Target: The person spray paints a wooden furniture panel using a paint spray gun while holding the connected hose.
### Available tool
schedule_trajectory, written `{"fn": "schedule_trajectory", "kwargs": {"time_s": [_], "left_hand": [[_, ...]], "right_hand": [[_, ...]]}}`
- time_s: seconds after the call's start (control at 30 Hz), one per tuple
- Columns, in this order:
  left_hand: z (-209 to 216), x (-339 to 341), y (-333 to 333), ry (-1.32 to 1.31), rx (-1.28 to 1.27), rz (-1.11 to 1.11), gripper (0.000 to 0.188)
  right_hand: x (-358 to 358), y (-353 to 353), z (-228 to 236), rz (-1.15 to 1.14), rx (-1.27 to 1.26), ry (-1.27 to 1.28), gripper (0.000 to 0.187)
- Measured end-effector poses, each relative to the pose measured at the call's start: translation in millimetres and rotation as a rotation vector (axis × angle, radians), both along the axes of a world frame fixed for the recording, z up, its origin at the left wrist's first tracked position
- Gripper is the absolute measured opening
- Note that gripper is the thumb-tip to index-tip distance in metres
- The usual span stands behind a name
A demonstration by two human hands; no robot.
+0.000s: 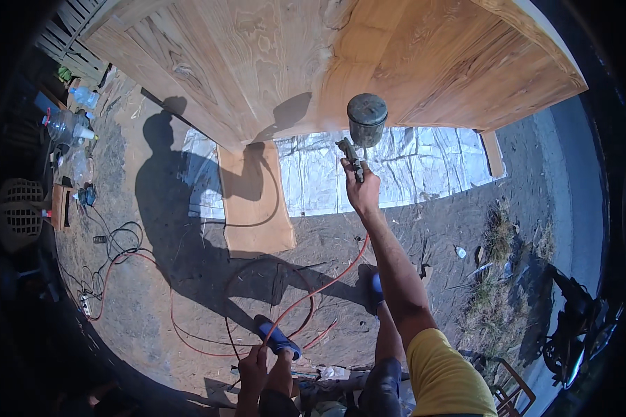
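Observation:
My right hand (pixel 364 191) is stretched out ahead, its fingers wrapped round the handle of a spray gun (pixel 348 151). A dark, stained paint cup (pixel 367 124) sits on top of the gun. Beyond it rises a large wooden panel (pixel 271 62) with strong grain, more orange on its right half. Low and left of centre, my left hand (pixel 253 372) is closed round a red air hose (pixel 306 297). That hose runs up toward my right forearm and the gun, and loops on the ground by my feet.
A silver sheet (pixel 389 181) lies beneath the panel, with a wooden board (pixel 259 233) at its left. Bottles (pixel 62 127), a wooden box (pixel 60 207) and tangled cables (pixel 122 240) are on the left. A motorbike (pixel 570 326) stands at the right, by dry grass (pixel 497 236).

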State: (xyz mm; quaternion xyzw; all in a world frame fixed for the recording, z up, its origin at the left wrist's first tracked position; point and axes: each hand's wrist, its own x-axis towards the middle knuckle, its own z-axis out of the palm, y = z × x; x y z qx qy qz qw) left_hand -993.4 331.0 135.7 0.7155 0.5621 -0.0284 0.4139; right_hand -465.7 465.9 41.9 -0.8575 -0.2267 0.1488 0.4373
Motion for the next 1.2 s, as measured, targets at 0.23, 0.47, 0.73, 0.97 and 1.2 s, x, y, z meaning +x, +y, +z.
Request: {"fn": "schedule_trajectory", "kwargs": {"time_s": [0.23,0.47,0.73,0.97,1.2], "left_hand": [[43.3,27.9,6.6,-0.122,0.067,-0.033,0.027],[82.6,46.0,7.7,-0.168,0.051,-0.044,0.028],[98.7,48.4,-2.2,-0.194,0.073,-0.039,0.029],[77.7,33.4,-12.3,-0.171,0.070,-0.005,0.029],[50.6,25.5,-24.6,-0.018,-0.025,0.016,0.031]], "right_hand": [[-7.1,-27.8,201.0,0.108,0.140,-0.179,0.036],[-7.3,-38.0,348.0,0.113,0.380,-0.392,0.026],[-1.1,-24.7,384.6,0.110,0.452,-0.424,0.028],[-2.3,-7.9,264.8,0.126,0.370,-0.268,0.024],[-2.6,3.9,136.1,0.114,0.264,-0.169,0.027]]}}
